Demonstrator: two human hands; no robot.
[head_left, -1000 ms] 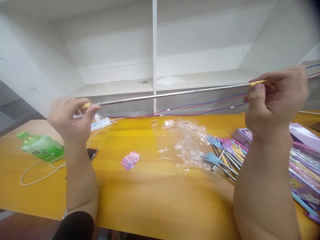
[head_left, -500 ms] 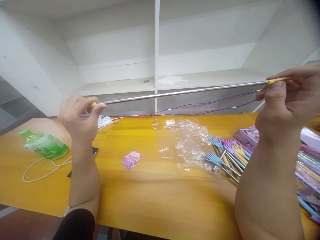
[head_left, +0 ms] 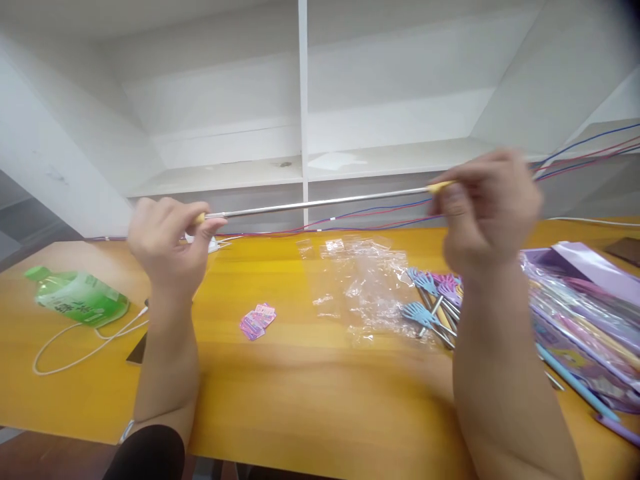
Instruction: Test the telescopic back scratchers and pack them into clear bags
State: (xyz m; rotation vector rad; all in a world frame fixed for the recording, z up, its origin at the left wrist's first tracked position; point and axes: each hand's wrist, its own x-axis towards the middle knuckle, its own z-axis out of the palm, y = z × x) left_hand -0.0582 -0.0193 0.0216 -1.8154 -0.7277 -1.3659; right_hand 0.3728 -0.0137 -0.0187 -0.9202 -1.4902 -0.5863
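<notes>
A telescopic back scratcher (head_left: 325, 201) with a silver rod and yellow ends stretches across the view above the table, slightly higher on the right. My left hand (head_left: 173, 237) pinches its yellow left end. Around the other yellow end my right hand (head_left: 487, 210) is closed, somewhat blurred, and its fingers hide most of that end. Below and left of my right forearm lies a pile of back scratchers (head_left: 423, 313) with blue, pink and purple claw heads. Clear plastic bags (head_left: 367, 290) lie beside them.
Small pink-purple cards (head_left: 257, 321) lie mid-table (head_left: 300, 393). On the left are a green bottle (head_left: 80, 297), a white cable (head_left: 45, 370) and a dark phone-like object (head_left: 137, 350). A purple box (head_left: 583, 350) of wrapped scratchers stands right. White shelving (head_left: 303, 100) rises behind.
My right hand has moved left towards my left hand, and the back scratcher's rod between them has become shorter. The view has turned slightly right, showing more of the box.
</notes>
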